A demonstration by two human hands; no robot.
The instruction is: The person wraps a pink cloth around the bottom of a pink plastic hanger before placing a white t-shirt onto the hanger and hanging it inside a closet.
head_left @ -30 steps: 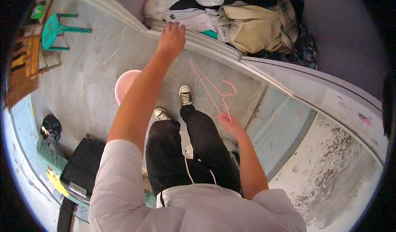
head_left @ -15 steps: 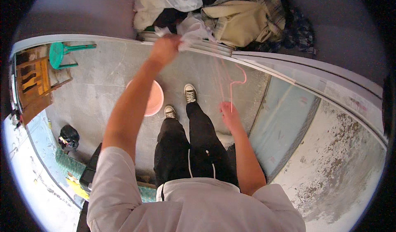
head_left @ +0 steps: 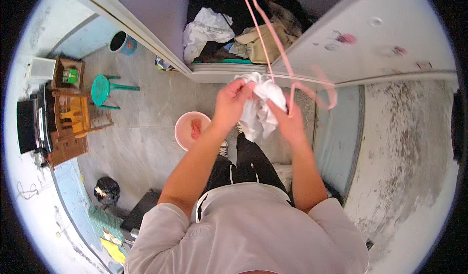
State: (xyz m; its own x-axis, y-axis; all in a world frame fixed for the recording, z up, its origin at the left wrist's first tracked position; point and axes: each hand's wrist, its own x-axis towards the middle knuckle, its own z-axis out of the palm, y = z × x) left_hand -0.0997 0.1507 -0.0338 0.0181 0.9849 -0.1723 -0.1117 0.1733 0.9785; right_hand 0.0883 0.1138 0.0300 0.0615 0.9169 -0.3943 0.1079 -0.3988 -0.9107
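A crumpled white cloth garment (head_left: 258, 115) hangs bunched between my hands, in front of my body. My left hand (head_left: 231, 104) is closed on its upper left side, fingers pinching the fabric. My right hand (head_left: 292, 123) grips a pink clothes hanger (head_left: 278, 41) near its hook, and its fingers also touch the garment's right edge. The hanger's long arms point up and away toward the cupboard, and its hook, blurred, sticks out to the right. Which garment it is, the folds do not show.
An open cupboard (head_left: 195, 74) ahead holds piled clothes, including a white garment (head_left: 207, 30) and a beige one (head_left: 265, 45). Its pale door (head_left: 360, 45) stands at right. A pink basin (head_left: 181, 137) with something reddish inside sits by my feet. Left are a green stool (head_left: 101, 90) and wooden chair (head_left: 73, 113).
My left hand has brought the white garment from the cupboard's edge back to my right hand. The hanger has risen with my right hand, and the view has shifted, showing more of the room.
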